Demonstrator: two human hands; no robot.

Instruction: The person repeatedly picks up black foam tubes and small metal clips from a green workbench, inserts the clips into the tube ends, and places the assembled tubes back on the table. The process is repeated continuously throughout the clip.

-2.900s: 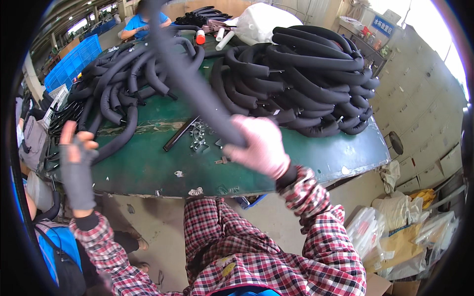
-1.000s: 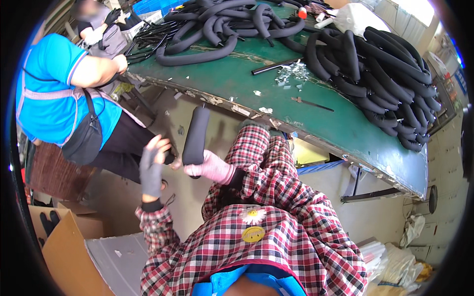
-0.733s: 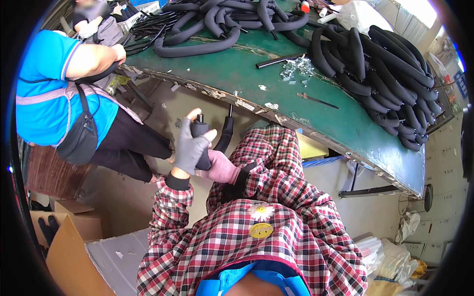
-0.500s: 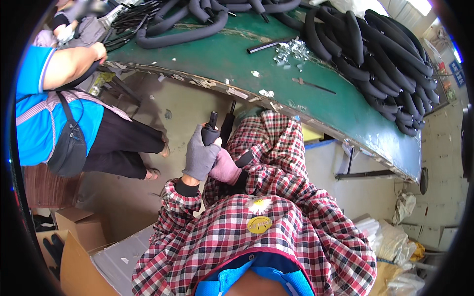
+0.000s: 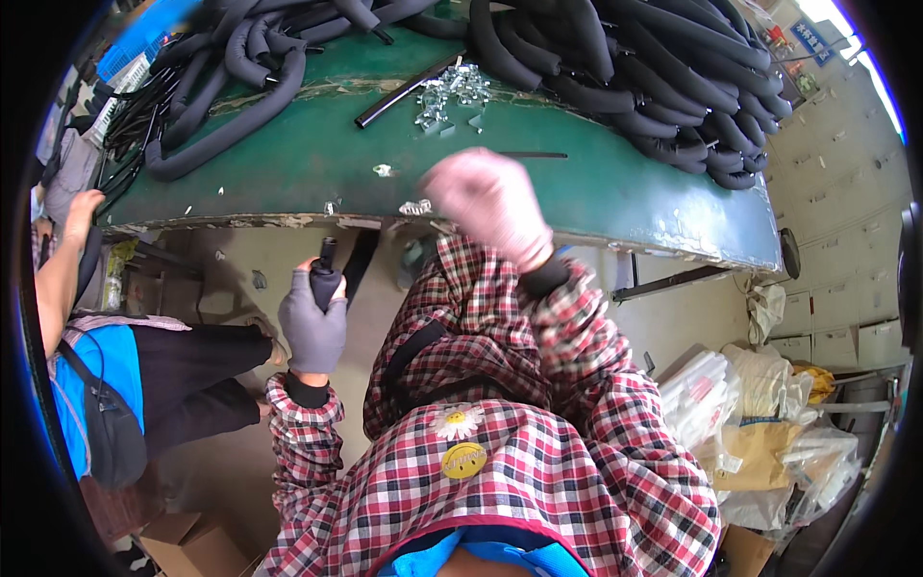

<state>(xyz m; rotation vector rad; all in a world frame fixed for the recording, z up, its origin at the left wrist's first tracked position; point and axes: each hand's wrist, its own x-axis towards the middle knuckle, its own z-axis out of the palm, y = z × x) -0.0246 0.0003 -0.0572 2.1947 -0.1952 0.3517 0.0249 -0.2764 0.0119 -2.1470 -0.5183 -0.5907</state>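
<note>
My left hand (image 5: 315, 325), in a grey glove, is wrapped round a black foam-sleeved tube (image 5: 328, 283) below the table's front edge. A thinner black end sticks up out of the foam. My right hand (image 5: 488, 204), in a pink glove, is over the table's front edge, apart from the left. Motion smears its fingers, so whether they hold anything is not visible. Just beyond it lies a thin dark metal strip (image 5: 536, 155), partly covered by the hand. A pile of small shiny metal clips (image 5: 452, 94) lies farther back, beside a black rod (image 5: 404, 92).
Heaps of foam-sleeved tubes (image 5: 635, 82) cover the back and right of the green table (image 5: 317, 144). At the left stands a co-worker in a blue top (image 5: 111, 370), one arm at the table. Plastic bags (image 5: 760, 385) lie at the right, a cardboard box (image 5: 197, 546) at the lower left.
My right hand has let go of the tube and moved up over the table. My left hand still holds the tube, now farther left. The view has shifted.
</note>
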